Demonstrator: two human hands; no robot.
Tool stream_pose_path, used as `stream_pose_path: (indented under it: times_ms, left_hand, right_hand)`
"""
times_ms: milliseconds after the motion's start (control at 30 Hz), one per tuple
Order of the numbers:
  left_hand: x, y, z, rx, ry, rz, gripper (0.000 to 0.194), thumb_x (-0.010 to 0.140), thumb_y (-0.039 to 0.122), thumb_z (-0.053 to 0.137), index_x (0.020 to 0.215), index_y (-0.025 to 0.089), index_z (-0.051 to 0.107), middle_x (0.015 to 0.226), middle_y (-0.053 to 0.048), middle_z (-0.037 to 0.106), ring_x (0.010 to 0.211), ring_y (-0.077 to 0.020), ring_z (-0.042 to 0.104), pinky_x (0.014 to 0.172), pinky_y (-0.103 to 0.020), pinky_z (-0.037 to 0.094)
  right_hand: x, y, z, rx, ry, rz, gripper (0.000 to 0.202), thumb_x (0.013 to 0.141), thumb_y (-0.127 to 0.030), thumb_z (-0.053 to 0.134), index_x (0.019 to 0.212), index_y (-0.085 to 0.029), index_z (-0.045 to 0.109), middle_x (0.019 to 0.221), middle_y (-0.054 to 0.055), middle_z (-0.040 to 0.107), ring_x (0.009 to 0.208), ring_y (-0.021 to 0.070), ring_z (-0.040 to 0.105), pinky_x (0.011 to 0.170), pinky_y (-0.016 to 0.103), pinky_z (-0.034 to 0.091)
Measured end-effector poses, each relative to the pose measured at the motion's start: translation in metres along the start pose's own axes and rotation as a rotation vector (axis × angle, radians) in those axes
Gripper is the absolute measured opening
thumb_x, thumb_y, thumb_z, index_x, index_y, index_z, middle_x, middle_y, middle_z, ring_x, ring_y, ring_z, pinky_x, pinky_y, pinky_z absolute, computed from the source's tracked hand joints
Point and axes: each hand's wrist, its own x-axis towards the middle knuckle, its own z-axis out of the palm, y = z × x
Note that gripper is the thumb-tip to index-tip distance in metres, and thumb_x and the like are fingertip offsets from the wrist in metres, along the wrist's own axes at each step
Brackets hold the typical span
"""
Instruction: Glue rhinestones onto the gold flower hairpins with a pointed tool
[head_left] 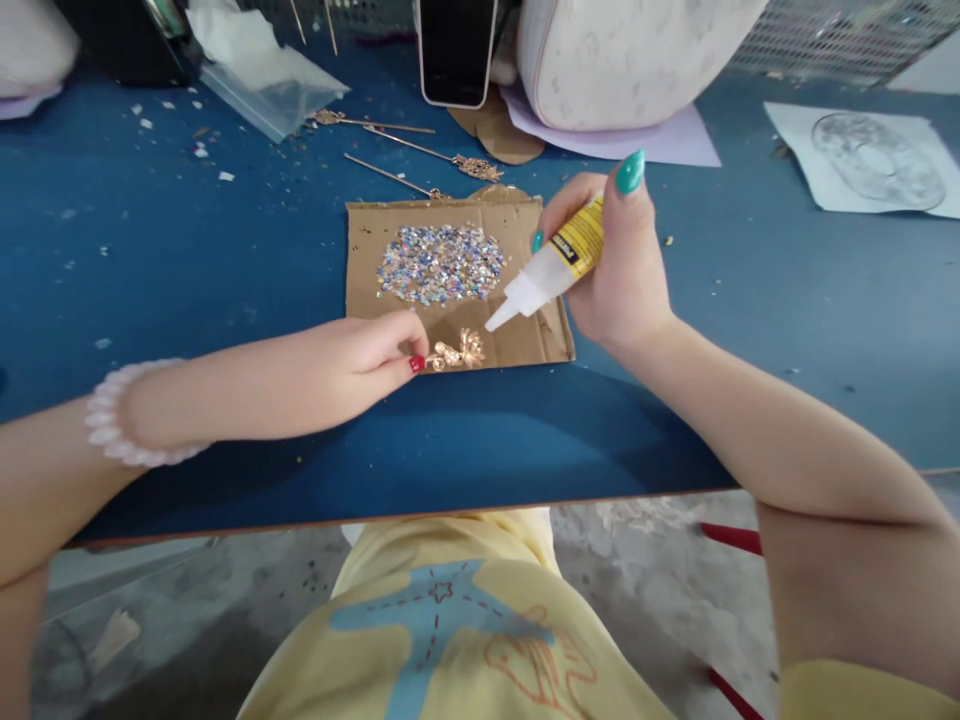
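Note:
Between thumb and finger, my left hand point(375, 362) pinches a gold-coloured hairpin point(459, 352) with a flower-shaped ornament at its end. The ornament shows just above the front edge of a cardboard piece point(525, 345); the rest of the pin is hidden by the hand. My right hand point(626, 265) is wrapped round a glue bottle point(551, 268) with a yellow label. Its white nozzle tilts down to the left, its tip close to the ornament but apart from it. Small shiny rhinestones point(442, 262) lie spread on the cardboard behind the ornament.
Several more gold hairpins point(480, 168) lie behind the cardboard. Farther back are a phone point(457, 50), a white bag point(630, 60) on lilac paper and a clear plastic bag point(262, 90). A printed sheet point(877, 155) lies at right. The blue table's point(450, 450) front edge is near my body.

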Motion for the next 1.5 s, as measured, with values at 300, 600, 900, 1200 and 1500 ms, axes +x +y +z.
stream_pose_path:
  times_ms: [300, 600, 900, 1200, 1500]
  left_hand:
    - [0.003, -0.015, 0.003, 0.452, -0.003, 0.094, 0.020, 0.102, 0.029, 0.041, 0.083, 0.023, 0.044, 0.066, -0.001, 0.057, 0.051, -0.0177, 0.047, 0.055, -0.033, 0.022]
    - [0.006, -0.022, 0.012, 0.739, 0.044, 0.292, 0.023, 0.106, 0.029, 0.034, 0.096, 0.020, 0.053, 0.077, -0.004, 0.059, 0.059, -0.0182, 0.050, 0.055, -0.032, 0.021]
    - [0.005, -0.022, 0.018, 1.024, 0.139, 0.423, 0.031, 0.108, 0.031, 0.033, 0.098, 0.017, 0.059, 0.078, -0.003, 0.062, 0.058, -0.0199, 0.061, 0.049, -0.032, 0.024]
    - [0.009, -0.025, 0.021, 1.066, 0.194, 0.461, 0.034, 0.108, 0.030, 0.030, 0.104, 0.018, 0.062, 0.072, -0.003, 0.061, 0.053, -0.0203, 0.059, 0.046, -0.032, 0.022]
    - [0.009, -0.023, 0.019, 1.069, 0.118, 0.407, 0.027, 0.106, 0.026, 0.038, 0.101, 0.018, 0.064, 0.070, -0.003, 0.059, 0.053, -0.0176, 0.055, 0.047, -0.031, 0.020]
  right_hand:
    - [0.001, 0.013, 0.000, 0.008, -0.016, 0.222, 0.060, 0.076, -0.079, 0.065, 0.061, -0.022, 0.052, 0.060, -0.003, 0.038, 0.057, 0.0112, 0.040, 0.051, 0.028, 0.031]
    - [-0.005, 0.010, 0.004, -0.101, -0.064, 0.227, 0.069, 0.066, -0.084, 0.069, 0.056, -0.022, 0.041, 0.059, -0.003, 0.030, 0.057, 0.0106, 0.033, 0.051, 0.028, 0.024]
    - [-0.007, 0.008, 0.004, -0.314, -0.191, 0.059, 0.062, 0.068, -0.080, 0.071, 0.065, -0.021, 0.052, 0.057, -0.006, 0.044, 0.055, 0.0084, 0.038, 0.051, 0.027, 0.035]
    - [-0.016, -0.011, 0.003, -0.520, -0.360, -0.229, 0.046, 0.071, -0.059, 0.082, 0.074, -0.024, 0.053, 0.072, -0.002, 0.058, 0.064, 0.0131, 0.052, 0.062, 0.033, 0.050]
    - [-0.011, -0.010, -0.002, -0.498, -0.264, -0.181, 0.035, 0.081, -0.052, 0.076, 0.073, -0.024, 0.056, 0.070, -0.002, 0.057, 0.065, 0.0138, 0.053, 0.066, 0.036, 0.051]
